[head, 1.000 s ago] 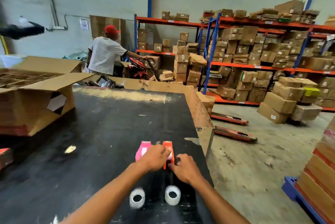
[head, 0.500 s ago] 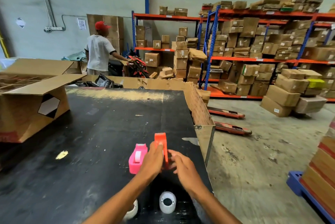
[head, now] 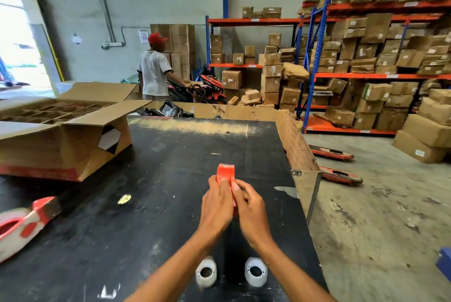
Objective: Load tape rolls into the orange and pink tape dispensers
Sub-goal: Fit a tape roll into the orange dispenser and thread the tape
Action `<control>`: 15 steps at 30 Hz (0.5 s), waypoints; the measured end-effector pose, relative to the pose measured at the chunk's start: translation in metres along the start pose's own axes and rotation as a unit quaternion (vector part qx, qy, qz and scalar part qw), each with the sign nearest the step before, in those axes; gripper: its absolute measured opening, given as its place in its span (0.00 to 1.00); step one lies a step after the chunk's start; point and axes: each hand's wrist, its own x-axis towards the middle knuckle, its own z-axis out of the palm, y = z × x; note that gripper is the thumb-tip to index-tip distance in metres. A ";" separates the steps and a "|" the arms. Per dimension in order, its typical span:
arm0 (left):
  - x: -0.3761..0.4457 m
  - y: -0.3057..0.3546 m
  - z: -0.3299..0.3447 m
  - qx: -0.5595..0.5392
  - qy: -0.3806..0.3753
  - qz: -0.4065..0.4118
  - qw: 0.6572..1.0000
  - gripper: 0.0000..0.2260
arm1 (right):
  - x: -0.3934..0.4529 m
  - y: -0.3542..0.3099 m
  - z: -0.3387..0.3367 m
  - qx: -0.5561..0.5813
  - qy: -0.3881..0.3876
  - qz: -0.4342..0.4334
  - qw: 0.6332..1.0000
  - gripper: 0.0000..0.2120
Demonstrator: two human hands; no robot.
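Both hands are closed on one orange tape dispenser (head: 226, 174), held upright above the black counter (head: 146, 216). The left hand (head: 216, 204) wraps the dispenser's left side with fingers curled; the right hand (head: 251, 206) presses against its right side, thumb along the top edge. Only the dispenser's upper end shows beyond the fingers. Two white tape rolls (head: 205, 271) lie flat on the counter near its front edge, side by side and apart, one under each forearm. The pink dispenser is not visible. One open cardboard box (head: 61, 140) with internal dividers rests on the counter's left side. One red-and-white object (head: 24, 223), blurred, lies at the left edge. One person in a red cap (head: 155, 72) stands beyond the counter, facing away, near shelving racks (head: 366, 74) stacked with cartons.
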 end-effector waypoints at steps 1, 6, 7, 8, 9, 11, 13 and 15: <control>0.000 0.000 -0.007 -0.027 0.016 -0.030 0.999 0.14 | 0.001 0.001 0.000 0.000 0.020 0.006 1.000 0.07; 0.022 -0.017 -0.058 -0.071 0.064 -0.131 0.987 0.11 | 0.016 0.018 -0.040 -0.242 0.029 0.122 0.962 0.14; 0.023 -0.018 -0.062 -0.086 0.054 -0.139 0.985 0.12 | 0.015 0.025 -0.043 -0.342 0.006 0.145 0.928 0.16; 0.021 -0.017 -0.064 -0.103 0.040 -0.146 0.983 0.14 | 0.013 0.033 -0.042 -0.425 -0.010 0.155 0.892 0.17; 0.019 -0.016 -0.062 -0.124 0.022 -0.153 0.980 0.15 | 0.011 0.038 -0.037 -0.489 -0.025 0.153 0.858 0.20; 0.009 -0.013 -0.061 -0.164 -0.018 -0.158 0.974 0.14 | 0.007 0.042 -0.023 -0.586 -0.050 0.119 0.800 0.23; -0.001 -0.009 -0.063 -0.196 -0.064 -0.158 0.966 0.13 | 0.010 0.040 -0.017 -0.640 -0.074 0.073 0.761 0.21; -0.011 -0.008 -0.069 -0.227 -0.103 -0.177 0.952 0.12 | 0.012 0.031 -0.017 -0.668 -0.080 0.067 0.736 0.21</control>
